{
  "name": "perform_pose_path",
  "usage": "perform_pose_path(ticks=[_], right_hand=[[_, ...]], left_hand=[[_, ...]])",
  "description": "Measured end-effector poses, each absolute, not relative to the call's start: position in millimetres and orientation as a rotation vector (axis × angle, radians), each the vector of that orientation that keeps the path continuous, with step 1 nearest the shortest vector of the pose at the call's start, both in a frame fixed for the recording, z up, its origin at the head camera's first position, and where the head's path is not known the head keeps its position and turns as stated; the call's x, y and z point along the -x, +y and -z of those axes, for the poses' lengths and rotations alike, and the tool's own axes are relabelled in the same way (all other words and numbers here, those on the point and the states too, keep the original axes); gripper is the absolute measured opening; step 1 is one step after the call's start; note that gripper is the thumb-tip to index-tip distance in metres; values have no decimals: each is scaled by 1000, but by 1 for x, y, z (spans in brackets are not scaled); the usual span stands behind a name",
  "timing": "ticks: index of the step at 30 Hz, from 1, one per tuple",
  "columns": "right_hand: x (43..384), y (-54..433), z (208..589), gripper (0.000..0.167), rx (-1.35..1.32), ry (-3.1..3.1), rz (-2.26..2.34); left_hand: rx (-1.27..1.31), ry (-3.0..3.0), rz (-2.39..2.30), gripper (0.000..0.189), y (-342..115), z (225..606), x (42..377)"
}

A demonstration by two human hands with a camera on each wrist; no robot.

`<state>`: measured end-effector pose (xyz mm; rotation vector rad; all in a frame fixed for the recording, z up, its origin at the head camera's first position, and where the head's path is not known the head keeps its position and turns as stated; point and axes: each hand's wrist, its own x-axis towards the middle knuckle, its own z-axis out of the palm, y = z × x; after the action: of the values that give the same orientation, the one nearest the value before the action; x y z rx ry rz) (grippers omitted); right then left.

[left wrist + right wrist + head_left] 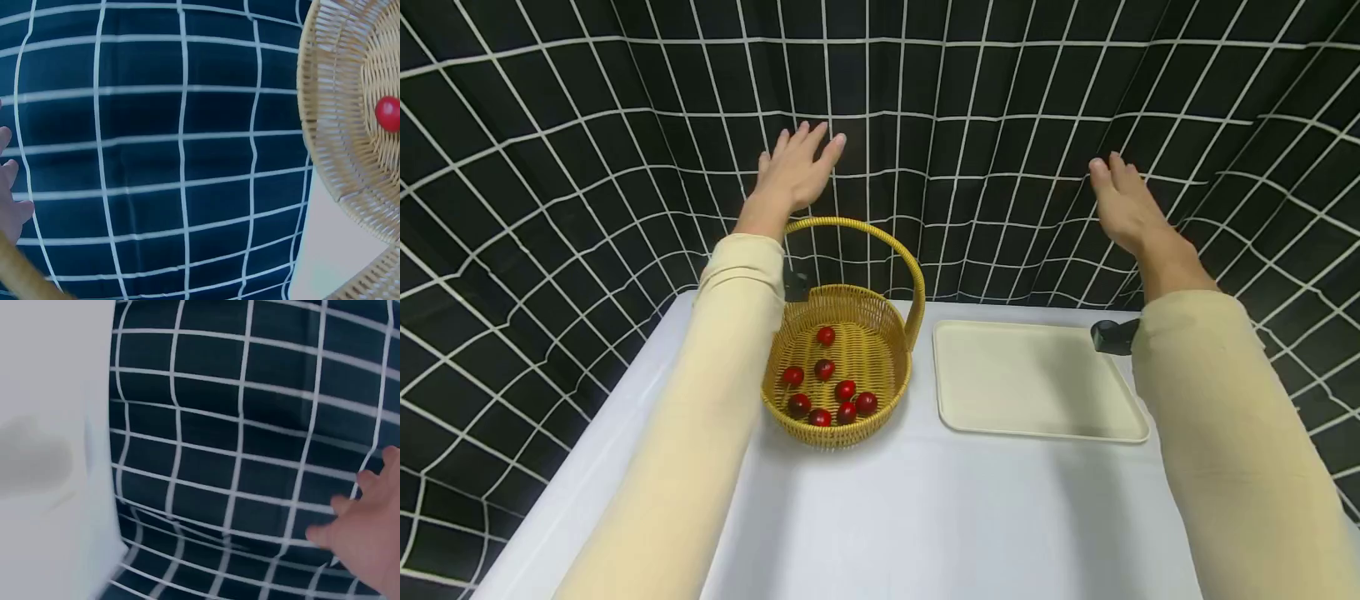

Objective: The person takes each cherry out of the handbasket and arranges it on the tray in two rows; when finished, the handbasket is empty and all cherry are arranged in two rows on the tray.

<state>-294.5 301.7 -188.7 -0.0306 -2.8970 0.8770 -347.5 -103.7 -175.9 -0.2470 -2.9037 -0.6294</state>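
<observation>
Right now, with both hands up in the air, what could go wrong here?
The basket has a tall handle that appears close to the left hand; lowering that hand might snag it and tip the basket. The red fruits look round and loose, so they could roll out. The tray's low rim might not stop rolling fruits.

The left grip (797, 171), outstretched, hovers near the arched handle (901, 249) of a yellow wicker basket (857, 308), where eight round red fruits (845, 389) show. The right grip (1129, 204), also raised and outstretched, appears above a cream tray (1000, 383). Basket and tray rest apart on a white counter (925, 517) before white-gridded black cloth (1007, 150).
</observation>
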Motion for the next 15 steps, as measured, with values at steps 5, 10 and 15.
perform_pose_path(ticks=[5,10,15], right_hand=[[292,334,207,70,96,-2559,-1578],[289,367,235,65,67,-2126,-2248],[274,393,267,67,-41,-1773,-2646]], left_hand=[[319,-2781,1013,66,-137,180,343],[453,-2521,1356,61,-165,187,332],[603,-2305,1570,60,-181,205,326]])
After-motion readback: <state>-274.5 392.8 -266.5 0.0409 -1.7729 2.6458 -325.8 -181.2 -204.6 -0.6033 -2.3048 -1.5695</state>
